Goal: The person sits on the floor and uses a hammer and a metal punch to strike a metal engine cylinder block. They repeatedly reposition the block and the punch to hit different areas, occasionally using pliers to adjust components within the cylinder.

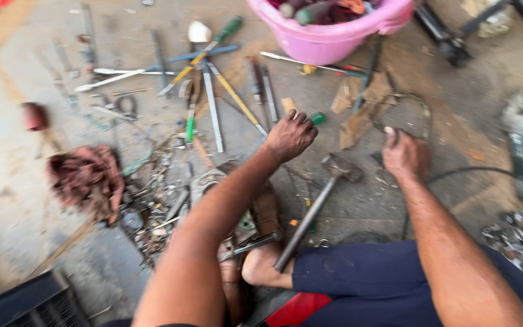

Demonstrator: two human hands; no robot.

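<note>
A worker's left hand (290,134) closed around a green-handled tool (316,118) at twelve o'clock of the hammer (316,206); the right hand (404,154) pressed, fingers curled, at three o'clock. A firmer handle grip seemed wise.

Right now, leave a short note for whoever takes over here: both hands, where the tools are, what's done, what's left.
Left hand: fist closed on a green-handled tool on the floor.
Right hand: pressed near cardboard scraps, fingers curled; any hold is too blurred to tell.
Hammer lies between the hands, unheld, handle toward the foot.
Loose tools spread beyond, pink tub behind.
Done or left: not visible.
</note>
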